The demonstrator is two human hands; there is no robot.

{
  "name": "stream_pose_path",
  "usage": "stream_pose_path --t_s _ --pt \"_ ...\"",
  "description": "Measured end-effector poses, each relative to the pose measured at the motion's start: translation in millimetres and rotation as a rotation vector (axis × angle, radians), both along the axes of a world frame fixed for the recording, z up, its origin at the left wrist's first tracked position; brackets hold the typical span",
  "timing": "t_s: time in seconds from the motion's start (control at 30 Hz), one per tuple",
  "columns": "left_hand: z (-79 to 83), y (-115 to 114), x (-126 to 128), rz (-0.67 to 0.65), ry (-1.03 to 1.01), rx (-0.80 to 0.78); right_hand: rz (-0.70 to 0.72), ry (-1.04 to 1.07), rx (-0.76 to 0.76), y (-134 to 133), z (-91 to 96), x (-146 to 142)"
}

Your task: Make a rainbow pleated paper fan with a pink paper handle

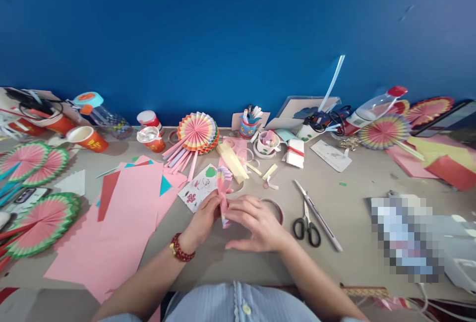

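My left hand (205, 219) and my right hand (256, 223) meet at the middle of the table, both closed on a folded, pleated pink paper strip (224, 189) that stands up between them. Its fanned top shows pink, white and blue pleats. The left wrist wears a red bead bracelet (182, 248). A roll of tape (274, 208) lies just behind my right hand. A white card with red and green prints (198, 189) lies just beyond my left hand.
Pink paper sheets (126, 218) cover the table's left. Finished paper fans lie at left (42, 223), back centre (197, 132) and right (385, 131). Black-handled scissors (307, 225) and a craft knife (320, 218) lie right of my hands. Red cups (89, 138) and clutter line the blue wall.
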State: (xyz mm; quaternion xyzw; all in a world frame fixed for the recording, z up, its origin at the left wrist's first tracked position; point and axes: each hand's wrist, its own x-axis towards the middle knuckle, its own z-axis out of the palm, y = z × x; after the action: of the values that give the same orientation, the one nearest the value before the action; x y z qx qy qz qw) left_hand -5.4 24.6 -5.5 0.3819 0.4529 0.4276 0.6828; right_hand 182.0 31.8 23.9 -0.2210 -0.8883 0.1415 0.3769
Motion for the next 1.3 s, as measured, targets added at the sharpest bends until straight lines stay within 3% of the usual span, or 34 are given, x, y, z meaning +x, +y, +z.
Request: stream_pose_path --t_s 0.17,0.3,0.6,0.73,1.3 --pt "-0.9 0.9 0.7 -0.018 -0.149 -0.039 -0.090 0.096 0.057 -1.6 -7.9 -7.5" --pt "-0.2 2.7 0.8 -0.032 -0.314 -0.099 -0.074 0.222 0.019 -0.2 -7.4 -6.0" --pt "4.7 6.7 0.6 0.101 -0.421 -0.179 -0.070 0.356 -0.107 0.3 -5.5 0.1" --pt "6.9 6.7 0.5 0.093 -0.503 -0.193 -0.061 0.365 -0.171 -0.6 -7.6 3.8" --pt "8.2 4.4 -0.4 0.066 -0.460 -0.201 -0.024 0.399 -0.267 1.7 -1.2 8.3"
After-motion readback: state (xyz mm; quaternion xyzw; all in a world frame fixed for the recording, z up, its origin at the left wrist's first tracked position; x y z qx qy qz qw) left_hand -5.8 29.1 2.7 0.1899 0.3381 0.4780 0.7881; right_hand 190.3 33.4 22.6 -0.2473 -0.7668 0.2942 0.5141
